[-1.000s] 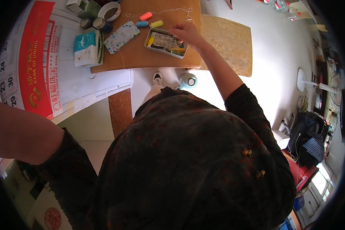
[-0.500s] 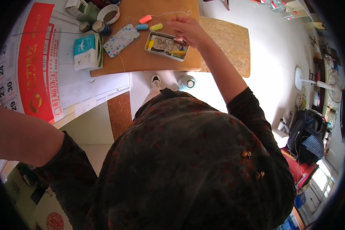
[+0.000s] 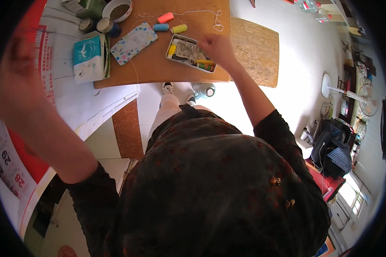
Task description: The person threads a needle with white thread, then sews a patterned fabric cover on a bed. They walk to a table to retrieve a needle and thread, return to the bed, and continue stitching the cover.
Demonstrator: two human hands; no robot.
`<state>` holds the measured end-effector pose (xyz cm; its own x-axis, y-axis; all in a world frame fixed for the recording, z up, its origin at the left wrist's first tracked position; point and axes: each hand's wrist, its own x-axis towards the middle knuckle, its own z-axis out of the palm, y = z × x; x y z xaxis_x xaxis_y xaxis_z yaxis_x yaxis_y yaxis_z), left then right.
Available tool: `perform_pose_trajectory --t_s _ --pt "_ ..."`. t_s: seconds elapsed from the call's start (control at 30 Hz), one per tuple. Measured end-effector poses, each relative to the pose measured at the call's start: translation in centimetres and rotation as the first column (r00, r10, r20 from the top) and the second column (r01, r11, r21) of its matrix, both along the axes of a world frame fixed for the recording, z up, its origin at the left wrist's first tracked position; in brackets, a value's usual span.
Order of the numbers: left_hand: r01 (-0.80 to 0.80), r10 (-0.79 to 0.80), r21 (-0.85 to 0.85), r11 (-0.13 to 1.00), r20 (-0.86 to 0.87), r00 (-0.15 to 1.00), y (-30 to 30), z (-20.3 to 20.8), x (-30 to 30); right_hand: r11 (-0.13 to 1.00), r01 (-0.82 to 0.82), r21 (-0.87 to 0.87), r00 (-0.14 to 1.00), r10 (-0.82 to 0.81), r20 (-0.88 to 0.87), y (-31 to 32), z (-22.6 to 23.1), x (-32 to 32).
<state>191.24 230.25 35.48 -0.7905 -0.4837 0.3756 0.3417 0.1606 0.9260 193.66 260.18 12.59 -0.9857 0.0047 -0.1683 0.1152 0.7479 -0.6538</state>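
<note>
My right hand is closed, fingers curled together over the right end of a small open box of sewing odds and ends. Whatever its fingers hold is too small or hidden to make out. Out at the far left, my left hand is raised and smeared by motion, so its fingers do not show clearly. Behind the box lie a pink thread spool, a blue thread spool and a yellow thread spool. A loose white thread loops near the brown table's right edge.
Left of the box lies a dotted phone case. Beyond it stand a tissue pack, jars and a bowl. A wooden bench adjoins the table's right side. A water jug stands on the floor below.
My left forearm has swung up and inward, bringing the blurred left hand into view. My right hand has shifted slightly down and right, closer over the box. The whole view has shifted a little.
</note>
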Motion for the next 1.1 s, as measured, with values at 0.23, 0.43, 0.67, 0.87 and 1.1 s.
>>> perform_pose_trajectory --t_s 0.23,0.43,0.67,0.87,1.1 --pt "0.310 -0.367 0.255 0.916 0.223 0.903 2.7 -9.3 1.5 0.905 -0.198 0.377 0.978 0.153 0.145 -2.7 -3.8 0.5" --pt "0.350 -0.462 0.364 0.863 0.293 0.837 2.6 -12.4 1.2 0.855 -0.193 0.482 0.970 0.093 0.224 -3.3 -5.9 -0.4" --pt "0.417 -0.535 0.355 0.837 0.365 0.762 2.9 -13.5 0.6 0.921 -0.151 0.359 0.967 0.063 0.247 -3.1 -3.6 -0.1" --pt "0.480 -0.627 0.413 0.774 0.392 0.674 4.7 -14.3 1.1 0.998 0.021 -0.065 0.953 0.000 0.302 -0.5 -1.8 0.5" --pt "0.635 -0.713 0.350 0.688 0.484 0.507 7.7 -16.4 1.9 0.905 0.162 -0.393 0.933 -0.010 0.361 0.4 1.1 1.4"
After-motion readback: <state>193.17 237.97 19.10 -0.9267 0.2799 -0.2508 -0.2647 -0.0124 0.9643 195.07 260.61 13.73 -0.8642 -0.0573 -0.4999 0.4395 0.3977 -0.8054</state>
